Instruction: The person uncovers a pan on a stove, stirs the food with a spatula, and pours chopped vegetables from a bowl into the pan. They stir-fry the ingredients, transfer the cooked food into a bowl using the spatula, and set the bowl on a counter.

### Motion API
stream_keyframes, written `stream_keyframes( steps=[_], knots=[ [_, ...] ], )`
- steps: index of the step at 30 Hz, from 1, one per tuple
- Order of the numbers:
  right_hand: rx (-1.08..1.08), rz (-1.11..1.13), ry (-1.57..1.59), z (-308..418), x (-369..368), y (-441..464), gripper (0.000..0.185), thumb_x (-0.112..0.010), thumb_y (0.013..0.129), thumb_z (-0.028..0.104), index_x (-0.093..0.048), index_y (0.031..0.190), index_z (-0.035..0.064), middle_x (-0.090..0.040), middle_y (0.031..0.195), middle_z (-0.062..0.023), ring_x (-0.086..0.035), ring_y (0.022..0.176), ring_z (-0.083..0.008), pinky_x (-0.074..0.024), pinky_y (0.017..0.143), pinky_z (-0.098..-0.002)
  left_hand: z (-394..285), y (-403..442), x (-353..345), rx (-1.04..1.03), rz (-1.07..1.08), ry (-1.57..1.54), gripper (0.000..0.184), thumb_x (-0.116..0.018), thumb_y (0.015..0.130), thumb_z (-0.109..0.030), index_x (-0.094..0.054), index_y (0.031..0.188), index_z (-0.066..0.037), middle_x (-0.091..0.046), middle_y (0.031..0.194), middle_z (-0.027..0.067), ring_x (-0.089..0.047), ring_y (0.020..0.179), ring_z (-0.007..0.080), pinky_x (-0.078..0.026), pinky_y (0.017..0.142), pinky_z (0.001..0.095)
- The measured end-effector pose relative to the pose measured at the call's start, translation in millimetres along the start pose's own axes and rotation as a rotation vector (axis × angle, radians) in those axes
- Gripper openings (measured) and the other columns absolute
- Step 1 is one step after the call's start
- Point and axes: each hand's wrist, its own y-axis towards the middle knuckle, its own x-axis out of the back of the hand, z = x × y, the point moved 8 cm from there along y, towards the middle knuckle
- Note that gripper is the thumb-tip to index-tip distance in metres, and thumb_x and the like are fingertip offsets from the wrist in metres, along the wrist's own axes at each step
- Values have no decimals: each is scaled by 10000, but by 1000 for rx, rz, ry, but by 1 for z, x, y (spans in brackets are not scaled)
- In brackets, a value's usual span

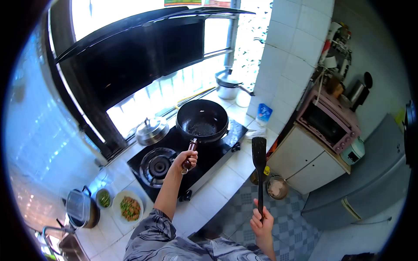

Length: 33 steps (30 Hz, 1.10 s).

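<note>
My left hand is wrapped round the brown handle of a black wok, which sits tilted over the right side of the stove. A few small bits and a wet sheen show on the wok's inside. In my right hand is a black spatula, held upright with its blade at the top, apart from the wok. The stove's left burner is bare, next to my left forearm. A plate of cooked food with green pieces lies on the counter at the left, beside a small bowl of chopped greens.
A lidded steel pot stands behind the stove, and another pot is by the window. A black range hood hangs above. To the right are a pink oven on a cabinet, a grey fridge and a floor-level bowl.
</note>
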Motion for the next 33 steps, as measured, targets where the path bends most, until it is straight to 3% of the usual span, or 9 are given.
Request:
stream_keyframes(
  steps=[12, 14, 15, 16, 18, 21, 22, 26, 33],
  knots=[
    [87, -102, 0, 41, 34, 0, 405, -317, 938, 265, -376, 1264, 32, -392, 632, -17, -297, 361, -93, -267, 378, -252, 10, 99, -25, 22, 145, -177, 152, -495, 830, -47, -383, 742, -102, -361, 533, -51, -356, 401, 24, -353, 387, 186],
    [59, -71, -21, 39, 27, 12, 413, -307, 943, 263, -358, 1283, 36, -386, 632, -19, -296, 362, -91, -272, 374, -248, 9, 106, -36, 2, 294, -33, 229, -496, 860, -183, -349, 698, -115, -304, 548, -57, -329, 441, 27, -332, 412, 180],
    [-20, -86, -40, 34, 22, 17, 413, -307, 943, 263, -358, 1283, 36, -386, 632, -19, -296, 362, -91, -272, 374, -248, 10, 111, -43, -12, 498, -40, 301, -495, 873, -347, -412, 792, -70, -439, 608, 6, -482, 517, 87, -451, 483, 237],
    [-2, -84, -86, 35, 15, 23, 404, -307, 941, 257, -370, 1273, 35, -394, 619, -19, -301, 355, -91, -268, 359, -241, 8, 83, -37, -141, -175, 121, 529, -418, 865, -514, -434, 957, 6, -554, 800, 119, -603, 712, 215, -533, 625, 349],
    [-15, -62, -190, 30, 7, 38, 402, -307, 938, 248, -377, 1266, 26, -413, 601, -21, -300, 336, -91, -264, 324, -225, 18, 69, -18, -164, -165, 139, 657, -326, 850, -609, -422, 1066, 5, -551, 968, 161, -591, 869, 289, -489, 770, 471],
    [-181, 62, -369, -2, -19, 58, 414, -309, 936, 248, -371, 1265, 5, -426, 598, -23, -300, 327, -92, -267, 308, -223, 71, -9, 11, -200, -309, 308, 405, -477, 865, -461, -483, 995, -77, -566, 922, 109, -567, 834, 229, -454, 759, 406],
    [-243, 135, -441, -18, -31, 64, 412, -327, 940, 222, -355, 1279, -10, -419, 601, -30, -297, 333, -86, -254, 316, -216, 90, -38, 24, -224, -142, 442, 354, -529, 859, -366, -481, 1023, -56, -575, 899, 101, -574, 823, 213, -476, 714, 376],
    [-426, 231, -1066, -81, -78, 85, 334, -401, 912, 157, -473, 1180, -29, -418, 549, -7, -298, 338, -52, -250, 328, -198, 158, -196, 120, -167, -516, 368, 324, -563, 840, -258, -522, 1080, -45, -600, 932, 108, -593, 858, 198, -499, 742, 341],
    [-570, 451, -1598, -211, -128, 76, 278, -448, 885, 132, -549, 1095, -19, -472, 552, 8, -343, 370, -30, -260, 352, -170, 163, -422, 275, -700, -1271, -37, 413, -487, 867, -263, -386, 1211, -59, -565, 964, 140, -576, 800, 233, -500, 663, 350]
  ],
)
